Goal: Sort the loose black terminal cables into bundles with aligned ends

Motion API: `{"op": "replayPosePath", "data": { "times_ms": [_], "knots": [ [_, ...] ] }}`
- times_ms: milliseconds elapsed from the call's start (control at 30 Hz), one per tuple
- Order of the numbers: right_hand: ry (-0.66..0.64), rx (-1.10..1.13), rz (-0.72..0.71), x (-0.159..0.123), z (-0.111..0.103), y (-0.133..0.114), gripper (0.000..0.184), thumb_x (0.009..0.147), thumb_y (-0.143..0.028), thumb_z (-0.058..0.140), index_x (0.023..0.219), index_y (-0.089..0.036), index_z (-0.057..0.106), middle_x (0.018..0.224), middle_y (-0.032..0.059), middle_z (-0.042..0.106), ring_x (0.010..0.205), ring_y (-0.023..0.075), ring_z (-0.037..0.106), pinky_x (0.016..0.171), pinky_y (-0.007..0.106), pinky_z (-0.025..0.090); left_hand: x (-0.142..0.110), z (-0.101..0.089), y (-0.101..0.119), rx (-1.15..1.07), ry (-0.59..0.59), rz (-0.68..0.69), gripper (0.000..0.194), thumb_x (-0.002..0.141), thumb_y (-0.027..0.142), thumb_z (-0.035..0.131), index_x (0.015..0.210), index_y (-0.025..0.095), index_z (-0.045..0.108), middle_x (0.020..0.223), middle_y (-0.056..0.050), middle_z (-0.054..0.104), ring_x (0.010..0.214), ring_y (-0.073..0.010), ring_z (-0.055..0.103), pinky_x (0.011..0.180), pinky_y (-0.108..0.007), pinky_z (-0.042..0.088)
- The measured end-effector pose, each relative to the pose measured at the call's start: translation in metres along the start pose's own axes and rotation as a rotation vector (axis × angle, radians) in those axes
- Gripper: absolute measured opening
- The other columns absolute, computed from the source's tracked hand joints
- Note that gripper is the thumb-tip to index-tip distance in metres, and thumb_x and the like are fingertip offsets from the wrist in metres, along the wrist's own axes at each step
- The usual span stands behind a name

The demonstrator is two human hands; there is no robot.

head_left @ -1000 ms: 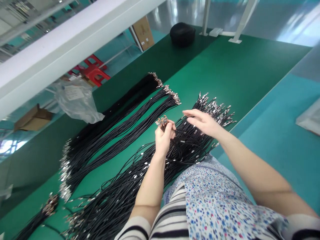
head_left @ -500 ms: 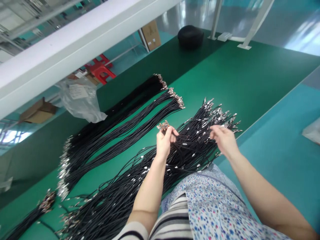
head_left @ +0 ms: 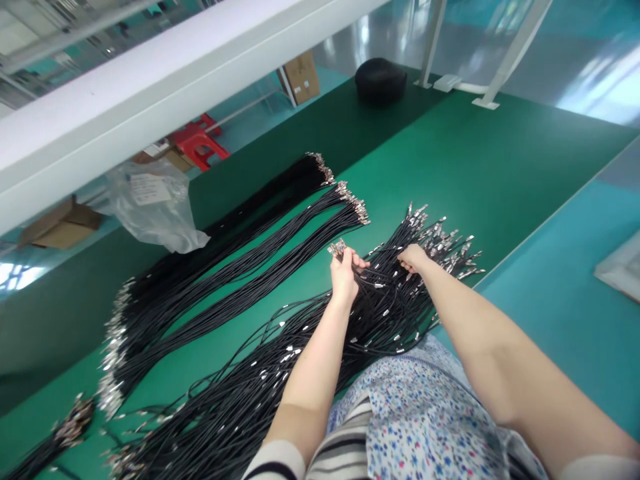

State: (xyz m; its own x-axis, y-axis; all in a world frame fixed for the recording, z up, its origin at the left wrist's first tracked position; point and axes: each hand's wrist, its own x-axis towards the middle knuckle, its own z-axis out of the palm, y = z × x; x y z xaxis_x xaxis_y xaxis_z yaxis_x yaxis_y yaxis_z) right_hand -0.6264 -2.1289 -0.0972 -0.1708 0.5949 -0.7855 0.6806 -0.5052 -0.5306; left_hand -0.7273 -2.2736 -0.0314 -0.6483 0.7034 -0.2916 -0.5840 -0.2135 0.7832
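Note:
My left hand [head_left: 346, 275] is closed round a small bunch of black cables, whose metal connector ends [head_left: 338, 249] stick up above the thumb. To its right, my right hand [head_left: 413, 259] reaches into a big loose pile of black cables [head_left: 240, 393], its fingers pinched on a cable near the connector end of the pile. The hand partly covers what it grips. Silvery connectors [head_left: 450, 247] fan out beyond and right of this hand. Small white tags dot the pile, which runs under both forearms to the lower left.
Sorted cable bundles [head_left: 260, 280] lie in rows across the green tabletop [head_left: 480, 153]. Another bundle [head_left: 70, 427] is at the lower left. A clear plastic bag [head_left: 155, 207] hangs by the white beam [head_left: 165, 87]. A round black object [head_left: 381, 81] sits toward the back.
My right hand has moved left and down from the connector ends into the cables, its fingers closing there. My left hand has shifted slightly right, still holding its bunch.

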Motion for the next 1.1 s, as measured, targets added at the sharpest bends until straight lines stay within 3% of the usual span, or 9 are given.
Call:
{"op": "replayPosePath", "data": {
  "times_ms": [167,333,400,500,633,767,933,1033,1100],
  "knots": [
    [-0.208,0.166,-0.079,-0.027,-0.017,0.008,0.025,0.078,-0.015,0.051,0.061,-0.018,0.033,0.039,-0.0093,0.033,0.03,0.0006,0.023,0.031,0.013,0.017,-0.002,-0.003,0.003,-0.007,0.0,-0.067,0.032,0.07,0.038,0.064,0.069,0.015,0.041,0.045,0.011,0.025,0.037,-0.0011,0.024,0.04,-0.016,0.028],
    [-0.424,0.272,-0.3,-0.08,-0.044,0.026,0.032,0.073,-0.031,0.058,0.063,-0.019,0.03,0.044,-0.0103,0.032,0.03,0.0015,0.025,0.031,0.015,0.022,-0.02,0.004,0.015,0.071,-0.124,-0.177,0.033,0.068,0.04,0.066,0.071,0.015,0.044,0.045,0.011,0.023,0.036,-0.0003,0.019,0.036,-0.015,0.017],
    [-0.491,0.189,-0.452,-0.106,-0.05,0.028,0.033,0.071,-0.038,0.06,0.065,-0.02,0.033,0.043,-0.0096,0.038,0.028,0.0036,0.032,0.031,0.017,0.026,-0.029,0.013,0.019,0.14,-0.193,-0.188,0.034,0.067,0.041,0.066,0.076,0.014,0.047,0.045,0.011,0.023,0.035,-0.0002,0.019,0.036,-0.015,0.017],
    [-0.526,-0.112,-0.608,-0.142,-0.052,0.024,0.03,0.074,-0.041,0.056,0.068,-0.019,0.037,0.044,-0.0064,0.048,0.029,0.0076,0.042,0.032,0.018,0.03,-0.044,0.028,0.024,0.313,-0.28,-0.116,0.039,0.064,0.04,0.069,0.086,0.013,0.054,0.046,0.01,0.031,0.034,-0.0011,0.026,0.035,-0.016,0.021],
    [-0.521,-0.273,-0.729,-0.169,-0.046,0.019,0.025,0.078,-0.038,0.05,0.068,-0.019,0.038,0.047,-0.0053,0.051,0.031,0.0078,0.046,0.033,0.018,0.031,-0.057,0.037,0.031,0.507,-0.327,-0.011,0.041,0.064,0.039,0.068,0.093,0.012,0.059,0.05,0.006,0.041,0.035,-0.0025,0.033,0.034,-0.017,0.023],
    [-0.43,-0.122,-0.836,-0.174,-0.036,0.017,0.022,0.078,-0.035,0.049,0.068,-0.019,0.037,0.044,-0.0068,0.048,0.03,0.0068,0.044,0.033,0.018,0.03,-0.063,0.035,0.036,0.564,-0.364,-0.047,0.038,0.063,0.04,0.068,0.087,0.011,0.061,0.047,0.006,0.039,0.035,-0.0026,0.031,0.034,-0.017,0.023],
    [-0.48,0.046,-0.848,-0.175,-0.023,0.014,0.016,0.074,-0.028,0.051,0.071,-0.018,0.039,0.045,-0.0062,0.05,0.03,0.0084,0.047,0.032,0.018,0.032,-0.069,0.031,0.037,0.586,-0.412,-0.05,0.039,0.062,0.04,0.069,0.086,0.011,0.061,0.047,0.006,0.04,0.036,-0.003,0.031,0.034,-0.017,0.022],
    [-0.535,0.232,-0.798,-0.184,-0.004,0.017,0.017,0.073,-0.028,0.053,0.083,-0.016,0.045,0.052,-0.0041,0.055,0.038,0.011,0.054,0.04,0.022,0.045,-0.074,0.025,0.039,0.612,-0.358,-0.006,0.033,0.064,0.039,0.067,0.082,0.011,0.063,0.049,0.004,0.045,0.039,-0.0039,0.035,0.037,-0.017,0.025],
    [-0.61,0.352,-0.8,-0.193,0.013,0.022,0.027,0.072,-0.026,0.056,0.095,-0.015,0.047,0.064,-0.001,0.059,0.053,0.013,0.06,0.054,0.028,0.052,-0.078,0.017,0.041,0.647,-0.245,0.108,0.028,0.067,0.036,0.066,0.078,0.011,0.064,0.057,0.0,0.054,0.048,-0.0064,0.045,0.043,-0.017,0.033]
  ]
}}
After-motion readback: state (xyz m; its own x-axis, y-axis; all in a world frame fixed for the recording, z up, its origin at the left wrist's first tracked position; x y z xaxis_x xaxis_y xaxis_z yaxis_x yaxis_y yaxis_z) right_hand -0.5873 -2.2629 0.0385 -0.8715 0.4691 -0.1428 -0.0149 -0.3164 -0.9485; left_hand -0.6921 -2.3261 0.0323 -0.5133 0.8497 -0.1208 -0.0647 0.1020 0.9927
